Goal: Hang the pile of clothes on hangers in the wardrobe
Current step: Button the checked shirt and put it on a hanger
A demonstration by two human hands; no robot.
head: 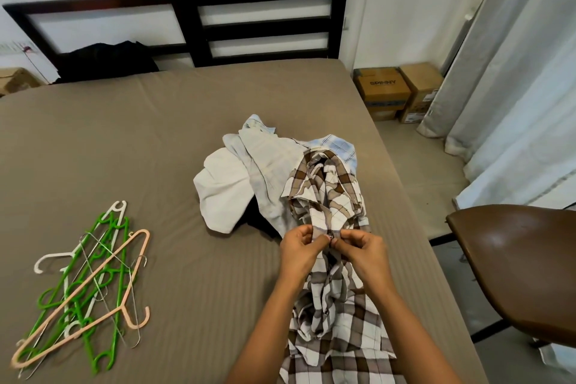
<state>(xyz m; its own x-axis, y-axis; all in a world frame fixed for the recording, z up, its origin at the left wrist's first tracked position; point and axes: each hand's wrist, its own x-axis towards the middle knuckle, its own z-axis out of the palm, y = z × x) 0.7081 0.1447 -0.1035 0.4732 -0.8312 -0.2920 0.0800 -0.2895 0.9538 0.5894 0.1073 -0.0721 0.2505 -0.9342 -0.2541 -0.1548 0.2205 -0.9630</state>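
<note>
On the bed (156, 134), covered in a taut grey-brown sheet, everything of the task lies; a dark slatted headboard (265, 22) stands at its far edge against a white wall, with a black garment (106, 61) bunched at its foot; past the bed's right edge, on the pale floor (411, 150), two cardboard boxes (381, 90) sit beside long white curtains (514, 87); a brown chair (523, 268) stands near the bed's near right corner. Toward the near left corner lies a loose heap of hangers (90, 287), green, white, peach and thin wire, crossing one another. The pile of clothes (249, 178), pale and crumpled, rests right of the bed's middle, with something dark under it. A brown checked shirt (333, 196) lies with its long axis from the near edge toward the headboard, collar at the far end resting on the pile, tail at the near edge. The left hand (297, 249) and right hand (361, 249) meet just apart over the shirt's front strip; the fingers (307, 232) of each are curled, thumb and fingertips pinching the cloth on either side of a small button.
</note>
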